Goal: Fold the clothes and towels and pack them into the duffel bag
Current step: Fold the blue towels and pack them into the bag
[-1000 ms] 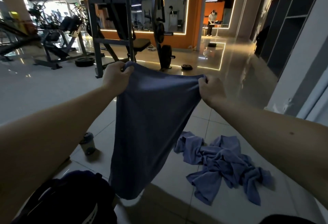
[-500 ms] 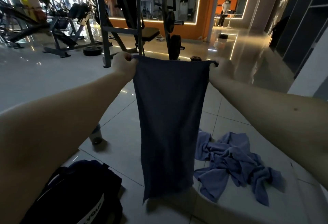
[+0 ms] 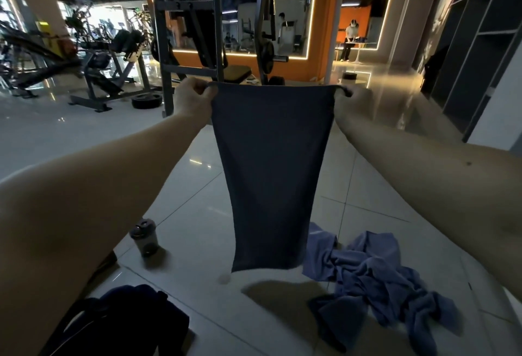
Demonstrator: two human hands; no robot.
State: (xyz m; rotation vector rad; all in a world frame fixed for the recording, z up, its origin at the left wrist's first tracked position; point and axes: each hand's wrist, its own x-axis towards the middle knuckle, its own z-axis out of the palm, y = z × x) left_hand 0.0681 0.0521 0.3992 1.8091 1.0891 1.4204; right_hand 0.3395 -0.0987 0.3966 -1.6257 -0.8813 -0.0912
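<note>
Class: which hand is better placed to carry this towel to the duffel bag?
Probably the left hand: the duffel bag lies below that arm; the right hand grips the towel farther off.

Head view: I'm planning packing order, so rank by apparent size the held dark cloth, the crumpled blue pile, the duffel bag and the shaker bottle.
1. Held dark cloth and crumpled blue pile: alike, unranked.
2. Duffel bag: cropped by frame, near camera, unsure.
3. Shaker bottle: clearly smallest.

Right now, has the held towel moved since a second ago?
Yes: the towel rose and shifted right; its hem now reaches the crumpled pile.
</note>
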